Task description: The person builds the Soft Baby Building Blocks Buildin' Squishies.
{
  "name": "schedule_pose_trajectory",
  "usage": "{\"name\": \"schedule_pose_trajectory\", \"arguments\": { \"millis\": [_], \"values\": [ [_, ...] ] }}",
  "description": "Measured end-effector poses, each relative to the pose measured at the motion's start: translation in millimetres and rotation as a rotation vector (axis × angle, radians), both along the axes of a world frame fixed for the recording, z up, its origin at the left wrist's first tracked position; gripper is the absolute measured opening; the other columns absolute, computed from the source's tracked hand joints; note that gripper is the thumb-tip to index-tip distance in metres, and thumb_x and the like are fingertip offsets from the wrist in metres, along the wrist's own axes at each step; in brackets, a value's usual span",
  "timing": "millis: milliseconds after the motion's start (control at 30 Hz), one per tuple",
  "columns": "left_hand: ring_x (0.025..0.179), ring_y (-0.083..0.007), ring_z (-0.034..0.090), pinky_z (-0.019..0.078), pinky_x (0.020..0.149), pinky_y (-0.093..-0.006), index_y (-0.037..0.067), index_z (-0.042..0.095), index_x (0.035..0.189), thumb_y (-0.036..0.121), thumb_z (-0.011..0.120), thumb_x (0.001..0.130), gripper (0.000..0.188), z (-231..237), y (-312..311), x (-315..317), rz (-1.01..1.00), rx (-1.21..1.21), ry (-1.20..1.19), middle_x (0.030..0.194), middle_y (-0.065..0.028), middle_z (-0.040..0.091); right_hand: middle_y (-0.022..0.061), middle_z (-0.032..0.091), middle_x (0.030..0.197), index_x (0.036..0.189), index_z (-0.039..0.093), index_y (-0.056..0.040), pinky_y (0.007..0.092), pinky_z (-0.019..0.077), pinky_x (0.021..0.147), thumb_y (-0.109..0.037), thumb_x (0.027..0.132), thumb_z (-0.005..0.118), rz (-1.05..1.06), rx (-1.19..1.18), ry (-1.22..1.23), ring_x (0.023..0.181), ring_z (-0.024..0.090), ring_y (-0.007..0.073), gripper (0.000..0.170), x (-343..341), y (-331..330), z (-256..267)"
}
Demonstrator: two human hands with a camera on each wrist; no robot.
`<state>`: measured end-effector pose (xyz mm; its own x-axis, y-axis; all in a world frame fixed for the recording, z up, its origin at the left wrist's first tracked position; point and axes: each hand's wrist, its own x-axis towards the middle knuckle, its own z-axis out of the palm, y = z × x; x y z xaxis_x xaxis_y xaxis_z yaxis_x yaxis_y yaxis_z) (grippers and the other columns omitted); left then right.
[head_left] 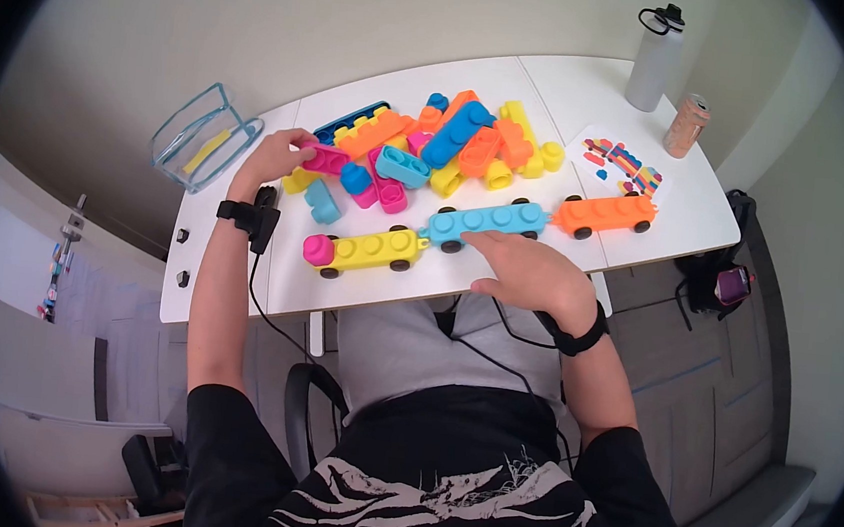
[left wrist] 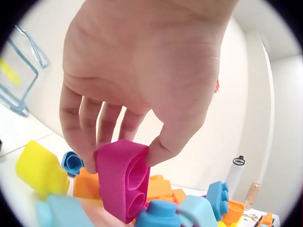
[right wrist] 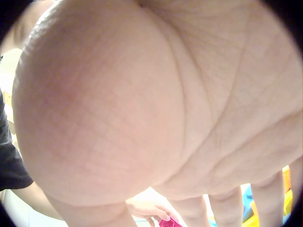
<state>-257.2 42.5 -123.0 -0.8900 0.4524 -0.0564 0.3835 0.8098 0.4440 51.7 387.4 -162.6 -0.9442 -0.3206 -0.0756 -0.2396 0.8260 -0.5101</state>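
Between thumb and fingers, the left hand [head_left: 276,158] [left wrist: 142,71] pinches a magenta block [head_left: 328,159] [left wrist: 116,177] at the left side of a pile of bricks. The block shows hollow round openings in the left wrist view. The right hand [head_left: 534,273] [right wrist: 142,104] is held with extended fingers at the near edge of the light-blue wheeled base [head_left: 486,225]; whether it touches cannot be told. That base stands in a row between a yellow wheeled base [head_left: 373,250], with a magenta piece [head_left: 319,249] on its left end, and an orange wheeled base [head_left: 604,214].
Loose bricks [head_left: 461,134] lie piled at the back middle of the white table [head_left: 239,288]. A picture sheet [head_left: 592,156], a can [head_left: 688,126] and a bottle [head_left: 654,71] are at the right. A clear blue-edged case [head_left: 204,142] stands at the left, and a cable runs near the left wrist.
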Motion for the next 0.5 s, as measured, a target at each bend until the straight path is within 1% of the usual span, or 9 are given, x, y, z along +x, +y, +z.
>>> {"name": "schedule_pose_trajectory", "arguments": {
  "millis": [33, 100, 133, 167, 233, 300, 333, 367, 500],
  "values": [
    [0.089, -0.0213, 0.076, 0.0613, 0.077, -0.0331, 0.009, 0.074, 0.127, 0.026, 0.073, 0.092, 0.04, 4, -4, 5, 0.007, -0.003, 0.001, 0.112, -0.0104, 0.077, 0.0192, 0.061, 0.147, 0.153, 0.048, -0.0018, 0.0471, 0.0514, 0.107, -0.023, 0.094, 0.078, -0.003, 0.002, 0.003, 0.131, 0.061, 0.0381, 0.07, -1, 1, -2],
    [0.088, -0.0201, 0.075, 0.0608, 0.078, -0.0326, 0.008, 0.071, 0.13, 0.021, 0.071, 0.093, 0.039, 9, -12, 18, -0.035, 0.195, 0.089, 0.114, -0.0094, 0.077, 0.0191, 0.062, 0.147, 0.153, 0.048, -0.0018, 0.047, 0.0514, 0.107, -0.023, 0.094, 0.078, -0.003, 0.002, 0.006, 0.131, 0.061, 0.0382, 0.07, -2, -1, -3],
    [0.095, -0.0199, 0.075, 0.0599, 0.082, -0.0319, 0.008, 0.069, 0.131, 0.01, 0.068, 0.093, 0.039, 14, -10, 34, -0.031, 0.262, 0.039, 0.12, -0.0078, 0.075, 0.0193, 0.062, 0.144, 0.152, 0.049, -0.001, 0.0469, 0.0516, 0.107, -0.021, 0.093, 0.077, -0.01, 0.003, 0.015, 0.131, 0.061, 0.0378, 0.068, -3, -2, -2],
    [0.095, -0.0199, 0.075, 0.0599, 0.082, -0.0319, 0.008, 0.069, 0.131, 0.01, 0.068, 0.093, 0.039, 16, -8, 49, -0.026, 0.262, 0.039, 0.12, -0.0078, 0.075, 0.0196, 0.063, 0.142, 0.15, 0.051, -0.0002, 0.0468, 0.0518, 0.108, -0.02, 0.092, 0.077, -0.017, 0.004, 0.024, 0.13, 0.062, 0.0375, 0.066, -3, -3, -2],
    [0.109, -0.0203, 0.072, 0.0592, 0.09, -0.0333, 0.007, 0.066, 0.13, 0.0, 0.068, 0.089, 0.042, 16, -5, 78, -0.28, 0.315, -0.031, 0.127, -0.0062, 0.072, 0.0197, 0.063, 0.144, 0.151, 0.05, -0.0009, 0.0463, 0.051, 0.109, -0.02, 0.093, 0.077, -0.009, 0.0, 0.039, 0.132, 0.061, 0.0377, 0.067, -6, -7, -2],
    [0.118, -0.0208, 0.068, 0.0585, 0.096, -0.0354, 0.007, 0.065, 0.128, -0.005, 0.069, 0.085, 0.045, 9, -1, 109, -0.347, 0.313, -0.077, 0.131, -0.0051, 0.069, 0.0198, 0.062, 0.146, 0.152, 0.049, -0.0017, 0.0458, 0.0502, 0.11, -0.02, 0.093, 0.078, 0.0, -0.005, 0.051, 0.133, 0.059, 0.0379, 0.068, -9, -14, -7],
    [0.12, -0.0212, 0.067, 0.0584, 0.099, -0.0372, 0.008, 0.064, 0.127, -0.006, 0.07, 0.083, 0.047, 8, 3, 124, -0.356, 0.27, -0.076, 0.132, -0.005, 0.067, 0.0199, 0.06, 0.147, 0.152, 0.049, -0.0016, 0.0452, 0.0489, 0.111, -0.019, 0.092, 0.078, 0.021, -0.047, 0.115, 0.136, 0.058, 0.0375, 0.068, -12, -18, -15],
    [0.12, -0.0224, 0.067, 0.0585, 0.099, -0.038, 0.008, 0.065, 0.125, -0.005, 0.07, 0.083, 0.045, 4, 3, 134, -0.416, 0.262, -0.063, 0.131, -0.006, 0.067, 0.0201, 0.059, 0.149, 0.152, 0.049, -0.0015, 0.0446, 0.0476, 0.113, -0.018, 0.092, 0.078, 0.042, -0.089, 0.179, 0.138, 0.056, 0.0371, 0.068, -15, -22, -21],
    [0.12, -0.0244, 0.067, 0.0587, 0.1, -0.039, 0.008, 0.064, 0.123, -0.005, 0.07, 0.082, 0.043, -10, -1, 159, -0.399, 0.287, -0.03, 0.13, -0.0075, 0.067, 0.0199, 0.056, 0.152, 0.152, 0.049, -0.0008, 0.0435, 0.0451, 0.116, -0.017, 0.092, 0.078, 0.102, -0.121, 0.201, 0.141, 0.053, 0.0366, 0.069, -22, -38, -31]
  ]
}}
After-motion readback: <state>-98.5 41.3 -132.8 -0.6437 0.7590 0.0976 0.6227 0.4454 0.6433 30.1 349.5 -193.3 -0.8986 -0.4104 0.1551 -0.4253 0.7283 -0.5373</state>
